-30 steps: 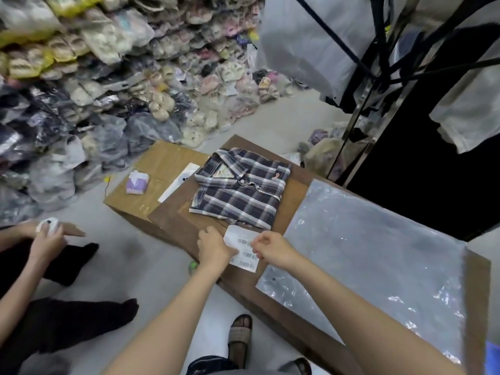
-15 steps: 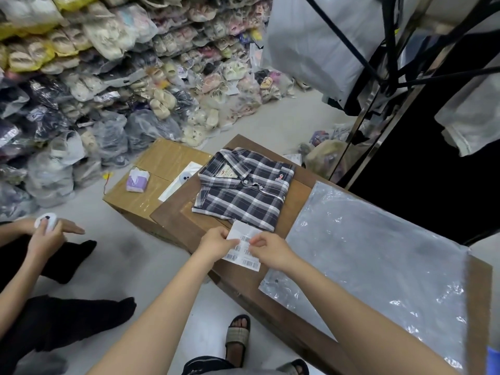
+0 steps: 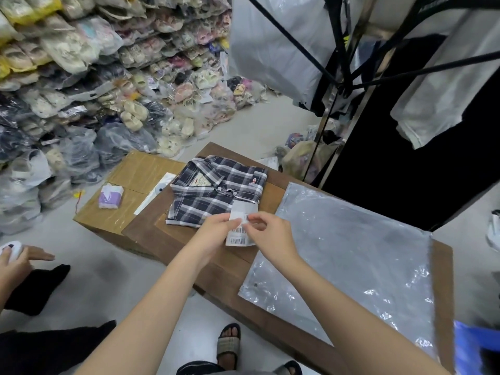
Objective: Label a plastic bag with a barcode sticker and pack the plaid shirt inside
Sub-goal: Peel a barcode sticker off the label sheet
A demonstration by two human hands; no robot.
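A folded dark plaid shirt (image 3: 216,190) lies on the brown cardboard work surface (image 3: 216,269). Right of it a clear plastic bag (image 3: 351,253) lies flat. I hold a white sheet of barcode stickers (image 3: 239,234) just above the surface, in front of the shirt. My left hand (image 3: 216,234) grips the sheet's left edge. My right hand (image 3: 270,236) pinches a sticker on the sheet between thumb and forefinger.
A lower cardboard box (image 3: 135,193) at the left carries a purple tissue pack (image 3: 110,196) and a white paper strip (image 3: 154,193). Bagged slippers (image 3: 108,77) are piled behind. Another person's hand (image 3: 16,258) holds a white device at far left. Garment rack (image 3: 351,77) at right.
Both hands have lifted the sticker sheet up off the surface, closer to the shirt. My right fingers have shifted onto a single sticker on the sheet.
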